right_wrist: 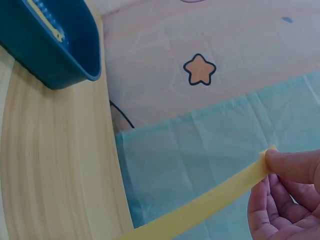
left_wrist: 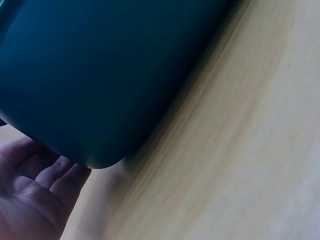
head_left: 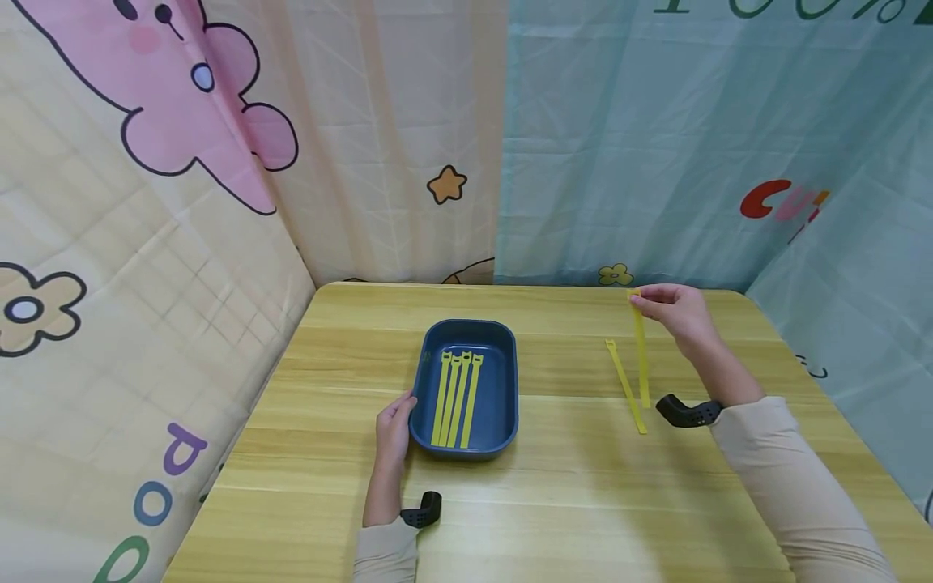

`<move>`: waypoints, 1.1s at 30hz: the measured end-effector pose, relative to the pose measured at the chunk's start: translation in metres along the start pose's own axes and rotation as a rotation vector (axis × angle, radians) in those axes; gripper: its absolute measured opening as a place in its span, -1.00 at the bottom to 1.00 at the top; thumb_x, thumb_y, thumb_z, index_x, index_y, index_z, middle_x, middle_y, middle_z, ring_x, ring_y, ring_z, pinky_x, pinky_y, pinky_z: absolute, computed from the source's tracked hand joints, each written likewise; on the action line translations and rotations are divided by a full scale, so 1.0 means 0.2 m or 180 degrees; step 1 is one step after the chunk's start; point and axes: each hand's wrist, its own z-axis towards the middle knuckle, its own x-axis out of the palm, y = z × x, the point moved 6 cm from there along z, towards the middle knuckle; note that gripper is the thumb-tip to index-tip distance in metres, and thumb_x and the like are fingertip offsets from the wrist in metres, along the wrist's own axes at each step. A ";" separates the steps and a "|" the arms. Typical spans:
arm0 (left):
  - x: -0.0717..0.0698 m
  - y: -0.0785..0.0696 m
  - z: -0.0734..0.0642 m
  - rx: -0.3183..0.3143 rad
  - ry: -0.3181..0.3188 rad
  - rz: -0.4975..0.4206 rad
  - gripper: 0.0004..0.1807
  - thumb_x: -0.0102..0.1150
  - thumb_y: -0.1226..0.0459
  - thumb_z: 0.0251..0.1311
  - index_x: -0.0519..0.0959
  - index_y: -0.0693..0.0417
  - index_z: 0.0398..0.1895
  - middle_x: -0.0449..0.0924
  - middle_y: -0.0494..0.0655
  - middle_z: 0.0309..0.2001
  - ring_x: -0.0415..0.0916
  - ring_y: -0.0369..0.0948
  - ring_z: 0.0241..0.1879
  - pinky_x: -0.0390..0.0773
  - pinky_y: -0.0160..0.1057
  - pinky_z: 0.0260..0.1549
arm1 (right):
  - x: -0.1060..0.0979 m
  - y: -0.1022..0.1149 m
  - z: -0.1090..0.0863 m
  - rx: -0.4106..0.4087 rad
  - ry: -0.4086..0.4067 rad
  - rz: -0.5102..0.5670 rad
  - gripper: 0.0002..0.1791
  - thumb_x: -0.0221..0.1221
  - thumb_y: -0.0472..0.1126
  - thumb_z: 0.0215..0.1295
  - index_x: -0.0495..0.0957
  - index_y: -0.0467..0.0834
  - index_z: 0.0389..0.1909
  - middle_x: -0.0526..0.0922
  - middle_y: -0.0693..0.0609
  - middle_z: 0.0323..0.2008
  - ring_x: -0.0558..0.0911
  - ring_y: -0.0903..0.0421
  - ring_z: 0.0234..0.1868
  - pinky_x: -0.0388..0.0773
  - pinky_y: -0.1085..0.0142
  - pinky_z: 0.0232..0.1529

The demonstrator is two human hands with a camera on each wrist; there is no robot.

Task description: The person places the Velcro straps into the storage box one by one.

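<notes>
My right hand pinches the slotted top end of a yellow hook-and-loop cable tie, which hangs straight down over the right part of the table. In the right wrist view, thumb and fingertips meet on the end of this tie. A second yellow cable tie lies slanted on the table just left of it. With my left hand I hold the dark blue tray at its lower left edge. Several yellow cable ties lie side by side in the tray, heads toward the back.
Both the tray and the loose tie rest on a light wooden table. Printed curtains hang right behind its back edge and along the sides. Black wrist cameras sit on both wrists.
</notes>
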 end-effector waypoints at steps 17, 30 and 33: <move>0.00 0.00 0.00 0.0002 -0.0065 -0.0018 -0.60 -0.03 0.25 0.05 0.41 0.33 -0.06 0.34 0.12 0.02 0.16 -0.10 0.09 0.15 -0.20 0.06 | 0.14 0.08 -0.01 -0.0048 0.0146 0.0396 -0.50 0.25 -0.08 -0.14 0.45 -0.36 -0.22 0.52 0.13 -0.44 0.49 0.21 -0.36 0.46 0.48 -0.34; 0.00 0.00 0.00 -0.0012 -0.0075 -0.0006 -0.61 -0.03 0.23 0.05 0.43 0.28 -0.06 0.34 0.08 0.03 0.17 -0.11 0.09 0.16 -0.21 0.05 | 0.30 0.17 -0.01 -0.0108 0.0366 0.0691 -0.61 0.22 -0.16 -0.08 0.47 -0.32 -0.23 0.52 0.06 -0.39 0.48 0.15 -0.32 0.46 0.44 -0.30; 0.00 0.00 0.00 0.0015 -0.0056 -0.0050 -0.60 -0.04 0.25 0.06 0.41 0.30 -0.05 0.33 0.10 0.03 0.16 -0.10 0.10 0.15 -0.22 0.06 | 0.33 0.20 -0.02 -0.0126 0.0369 0.1006 -0.64 0.21 -0.21 -0.06 0.47 -0.33 -0.24 0.52 0.03 -0.39 0.50 0.14 -0.33 0.47 0.43 -0.30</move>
